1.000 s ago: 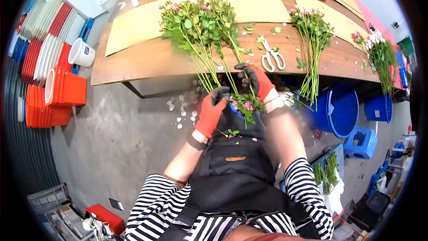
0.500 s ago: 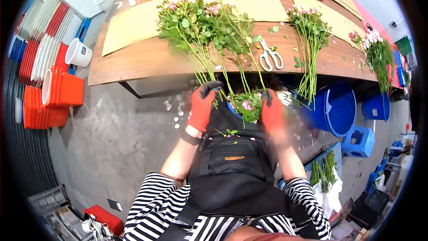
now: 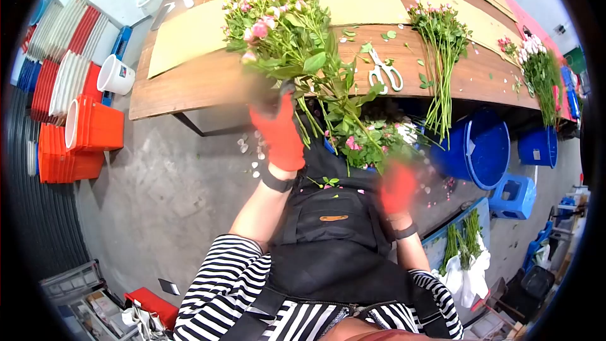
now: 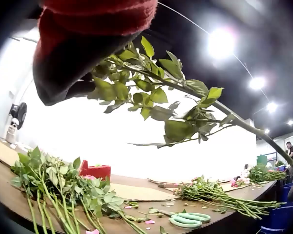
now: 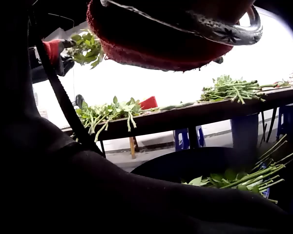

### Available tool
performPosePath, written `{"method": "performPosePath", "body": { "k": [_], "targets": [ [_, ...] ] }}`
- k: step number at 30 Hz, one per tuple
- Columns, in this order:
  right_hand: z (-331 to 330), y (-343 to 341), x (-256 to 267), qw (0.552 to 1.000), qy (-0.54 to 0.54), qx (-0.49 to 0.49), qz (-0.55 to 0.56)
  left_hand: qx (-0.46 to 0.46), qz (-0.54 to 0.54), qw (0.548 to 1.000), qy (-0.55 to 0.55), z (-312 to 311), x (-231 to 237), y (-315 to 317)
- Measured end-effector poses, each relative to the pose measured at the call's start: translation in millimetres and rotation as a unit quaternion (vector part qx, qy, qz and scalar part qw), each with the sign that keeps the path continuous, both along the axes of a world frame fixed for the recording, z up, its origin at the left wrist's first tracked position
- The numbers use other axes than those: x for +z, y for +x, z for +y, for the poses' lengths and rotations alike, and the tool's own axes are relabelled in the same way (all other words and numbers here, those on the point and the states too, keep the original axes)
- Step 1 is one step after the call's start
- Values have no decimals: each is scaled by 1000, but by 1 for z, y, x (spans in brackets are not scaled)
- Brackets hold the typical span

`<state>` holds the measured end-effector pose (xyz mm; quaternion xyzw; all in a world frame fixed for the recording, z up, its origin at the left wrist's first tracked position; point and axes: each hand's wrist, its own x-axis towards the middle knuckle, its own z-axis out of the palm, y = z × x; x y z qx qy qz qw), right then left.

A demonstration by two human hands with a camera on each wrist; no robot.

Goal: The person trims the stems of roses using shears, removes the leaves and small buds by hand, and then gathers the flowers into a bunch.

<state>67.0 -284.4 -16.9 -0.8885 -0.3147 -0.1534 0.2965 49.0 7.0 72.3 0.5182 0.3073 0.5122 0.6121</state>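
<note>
A leafy rose stem (image 3: 344, 104) with pink blooms (image 3: 260, 28) slants across the head view, its lower end running down to my right hand (image 3: 398, 186), which is blurred and grips it near my lap. My left hand (image 3: 278, 132), in a red glove with dark fingers, is raised just below the blooms, thumb and blurred fingers spread apart. In the left wrist view its dark fingers (image 4: 63, 80) come close to the stem's leaves (image 4: 146, 90). A pile of cut roses (image 3: 243, 16) lies behind on the table (image 3: 189, 85). Below the stem are leaves and pink petals (image 3: 353, 143).
Green-handled scissors (image 3: 385, 76) lie on the table, right of the pile. Further right are a second rose bunch (image 3: 442, 57) and white-pink flowers (image 3: 532, 57). A blue bucket (image 3: 483, 151) and blue stool (image 3: 512, 200) stand at the right. Orange bins (image 3: 95, 126) stand at the left.
My right hand has brought a rose stem from the table toward my lap, swinging its blooms toward the left hand. My left hand has risen from the pile's stem ends and its fingers have spread.
</note>
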Motion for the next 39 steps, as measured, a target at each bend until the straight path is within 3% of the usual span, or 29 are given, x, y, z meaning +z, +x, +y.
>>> {"method": "performPosePath", "body": {
  "k": [2, 7, 9, 11, 13, 15, 18, 19, 20, 22, 23, 26, 29, 30, 33, 34, 35, 37, 38, 39],
  "targets": [
    [-10, 3, -18, 1000, -6, 12, -26, 4, 14, 999, -51, -5, -3, -10],
    [-20, 2, -32, 998, -22, 33, -42, -210, -70, 966, -135, 10, 1, -18],
    [-25, 4, -43, 997, -48, 50, -43, -233, -17, 968, 86, 17, 10, -18],
    [-29, 3, -49, 996, -65, 65, -21, -276, -13, 961, -31, 29, 1, -20],
    [-27, 1, -38, 994, -73, 80, 24, -264, 14, 964, -17, 19, 19, -24],
    [-9, 4, -16, 987, 36, 83, 134, -284, 2, 952, -116, 17, 28, -25],
    [12, 14, 26, 946, 143, 140, 256, -321, -19, 943, -90, 18, -8, -29],
    [37, 23, 49, 896, 236, 201, 317, -330, -15, 941, -72, 11, -10, -32],
    [63, 35, 67, 831, 326, 259, 368, -353, -57, 904, -233, -2, 21, -36],
    [84, 48, 92, 796, 319, 315, 407, -367, -68, 904, -210, -7, 13, -35],
    [95, 47, 110, 786, 315, 318, 425, -371, -73, 905, -197, -8, 8, -35],
    [98, 50, 97, 828, 243, 303, 405, -356, -74, 913, -184, -4, 0, -35],
    [79, 44, 48, 774, 309, 236, 499, -332, -24, 937, -108, 9, -11, -38],
    [75, 41, 49, 797, 313, 246, 454, -323, 7, 944, -72, 13, -14, -40],
    [53, 30, 43, 947, 177, 210, 167, -295, -75, 912, -275, 10, 0, -39],
    [53, 33, 78, 960, 35, 239, 143, -297, -34, 941, -161, 18, -11, -39],
    [49, 32, 82, 957, 22, 234, 169, -281, 6, 959, -47, 26, -23, -38],
    [34, 34, 83, 950, -3, 225, 218, -247, -60, 955, -153, 50, -18, -39],
    [27, 40, 69, 946, 37, 230, 225, -268, -87, 948, -147, 43, -7, -45],
    [15, 49, 56, 944, -6, 199, 262, -278, 46, 958, 59, 59, -17, -48]
  ]
}}
